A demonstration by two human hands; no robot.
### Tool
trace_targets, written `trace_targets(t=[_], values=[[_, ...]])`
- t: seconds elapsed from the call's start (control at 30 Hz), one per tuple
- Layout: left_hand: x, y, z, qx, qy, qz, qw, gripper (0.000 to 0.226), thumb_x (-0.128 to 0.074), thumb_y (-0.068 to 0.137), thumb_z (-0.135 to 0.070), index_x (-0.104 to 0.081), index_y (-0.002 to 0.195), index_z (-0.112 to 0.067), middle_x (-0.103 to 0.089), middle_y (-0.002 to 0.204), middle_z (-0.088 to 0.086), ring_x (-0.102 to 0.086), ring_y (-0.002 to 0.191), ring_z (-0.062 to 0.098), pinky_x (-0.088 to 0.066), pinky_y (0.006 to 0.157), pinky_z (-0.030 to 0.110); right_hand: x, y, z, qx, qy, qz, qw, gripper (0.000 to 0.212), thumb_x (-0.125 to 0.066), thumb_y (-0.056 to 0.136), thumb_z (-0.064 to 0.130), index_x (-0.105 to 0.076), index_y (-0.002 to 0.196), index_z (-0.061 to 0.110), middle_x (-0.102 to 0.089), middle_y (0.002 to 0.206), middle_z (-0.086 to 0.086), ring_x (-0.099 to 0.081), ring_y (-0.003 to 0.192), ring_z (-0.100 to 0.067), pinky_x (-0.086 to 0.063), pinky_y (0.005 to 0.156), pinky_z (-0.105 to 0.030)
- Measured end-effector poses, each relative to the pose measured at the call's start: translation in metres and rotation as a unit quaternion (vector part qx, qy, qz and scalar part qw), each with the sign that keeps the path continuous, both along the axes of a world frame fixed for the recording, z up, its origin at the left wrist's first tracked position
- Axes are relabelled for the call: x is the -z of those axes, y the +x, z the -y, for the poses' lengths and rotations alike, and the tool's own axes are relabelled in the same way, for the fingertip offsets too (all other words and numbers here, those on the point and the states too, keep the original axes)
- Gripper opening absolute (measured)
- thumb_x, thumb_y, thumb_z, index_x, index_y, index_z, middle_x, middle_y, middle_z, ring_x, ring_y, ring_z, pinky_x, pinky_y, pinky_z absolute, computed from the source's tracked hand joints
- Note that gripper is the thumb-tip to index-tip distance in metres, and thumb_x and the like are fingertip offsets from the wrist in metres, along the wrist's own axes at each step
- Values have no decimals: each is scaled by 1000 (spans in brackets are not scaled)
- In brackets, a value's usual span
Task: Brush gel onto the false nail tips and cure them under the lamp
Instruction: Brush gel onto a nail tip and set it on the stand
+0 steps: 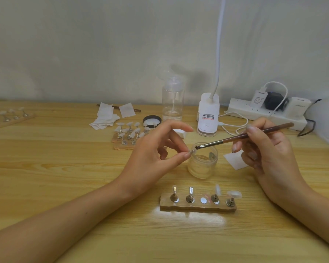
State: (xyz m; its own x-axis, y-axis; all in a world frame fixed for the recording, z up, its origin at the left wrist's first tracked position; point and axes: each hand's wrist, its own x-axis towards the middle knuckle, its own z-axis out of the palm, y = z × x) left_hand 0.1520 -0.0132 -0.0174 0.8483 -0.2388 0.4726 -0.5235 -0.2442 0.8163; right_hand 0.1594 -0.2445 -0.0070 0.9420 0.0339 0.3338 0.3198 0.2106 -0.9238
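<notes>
Fingers (180,158) of left hand (150,150): thumb and index are pinched on one small nail tip (191,151), the others spread. One brush (245,136) is gripped by right hand (270,149), bristles held just beside it, over one open jar (202,166). Four stands (190,198) are counted on near wooden strip (198,207); two carry tips. One lamp (207,118) is seen behind.

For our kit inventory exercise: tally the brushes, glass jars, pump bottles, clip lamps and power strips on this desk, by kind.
Brushes: 2, the held brush in the right hand and the spare brush by the wipes
Glass jar: 1
Pump bottle: 1
Clip lamp: 1
Power strip: 1
Total: 6
</notes>
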Motion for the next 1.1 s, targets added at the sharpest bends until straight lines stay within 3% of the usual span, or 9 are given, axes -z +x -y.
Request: trace_targets(t=[0.2,0.37,0.53,0.67,0.87,0.97,1.1], values=[[0,0,0,-2,1,-2,1000,38,-76,88,-6,-61,119,-23,-70,84,-7,-70,87,15,-47,59,41,1,1,0,12,-20,-18,1000,18,-60,85,34,-52,78,20,-65,63,-8,-31,48,-10,-25,41,-18],[-1,-1,0,-1,2,-3,1000,38,-76,89,-6,-61,119,-23,-70,84,-7,-70,86,16,-47,59,43,1,1,0,-7,-4,3,1000,23,-59,93,30,-54,71,28,-65,63,-7,-35,45,-7,-28,40,-15],[-1,-1,0,0,1,0,1000,38,-76,88,-6,-61,119,-22,-70,84,-7,-70,86,14,-47,58,38,1,1,-1,14,-19,-22,1000,18,-60,85,34,-51,79,19,-65,63,-8,-33,46,-8,-27,39,-15],[0,-1,0,1,-1,0,1000,38,-76,88,-6,-61,119,-23,-70,83,-9,-70,86,14,-46,58,38,1,0,1,2,-2,-1,1000,23,-62,93,31,-55,72,28,-65,63,-6,-37,46,-6,-29,40,-15],[0,0,0,0,3,2,1000,38,-76,88,-6,-61,119,-22,-70,83,-10,-70,85,13,-46,58,33,1,0,0,12,-19,-25,999,18,-60,84,35,-52,78,20,-65,63,-7,-33,47,-8,-29,40,-15],[0,0,0,2,1,1,1000,38,-76,88,-6,-61,119,-22,-70,83,-9,-70,85,13,-46,58,35,1,0,1,4,-6,-4,1000,22,-63,93,32,-54,74,26,-65,64,-6,-36,47,-7,-29,41,-15],[0,0,0,4,-2,-1,1000,37,-76,89,-7,-61,119,-23,-70,83,-9,-70,85,13,-46,59,36,1,-1,-1,-1,-26,-8,1000,20,-60,89,34,-51,79,19,-66,65,-9,-33,47,-9,-27,40,-16]])
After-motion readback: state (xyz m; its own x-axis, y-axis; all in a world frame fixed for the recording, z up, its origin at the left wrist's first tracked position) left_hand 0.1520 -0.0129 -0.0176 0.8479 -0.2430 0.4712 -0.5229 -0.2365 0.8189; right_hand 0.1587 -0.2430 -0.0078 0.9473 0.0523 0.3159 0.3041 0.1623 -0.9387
